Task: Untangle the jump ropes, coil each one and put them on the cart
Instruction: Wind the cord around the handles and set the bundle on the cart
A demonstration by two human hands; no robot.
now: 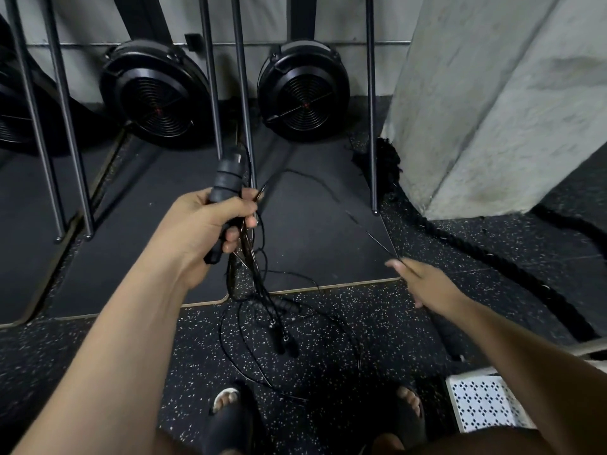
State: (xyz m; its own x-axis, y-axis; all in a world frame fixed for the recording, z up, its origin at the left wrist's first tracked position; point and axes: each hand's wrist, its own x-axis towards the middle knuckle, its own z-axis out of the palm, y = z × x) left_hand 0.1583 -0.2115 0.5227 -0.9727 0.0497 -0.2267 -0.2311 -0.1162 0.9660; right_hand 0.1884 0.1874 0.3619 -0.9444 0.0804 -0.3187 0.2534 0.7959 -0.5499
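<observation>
Over the near edge of the black mat [312, 231], gripping a ridged handle [226, 178] and a bunch of thin cords [249, 247] in the left hand [210, 224]. Below, hanging onto the speckled floor [377, 339], tangled jump ropes [262, 300] with two loose handles [285, 348]. Farther right, pinching one taut cord [377, 241] with the right hand [427, 282].

Left hand [210, 221] grips jump-rope handles [226, 178]; right hand [423, 284] pinches a cord [381, 244].

Dim, even indoor light, soft shadows, wide-angle bending at edges, slight motion blur.
</observation>
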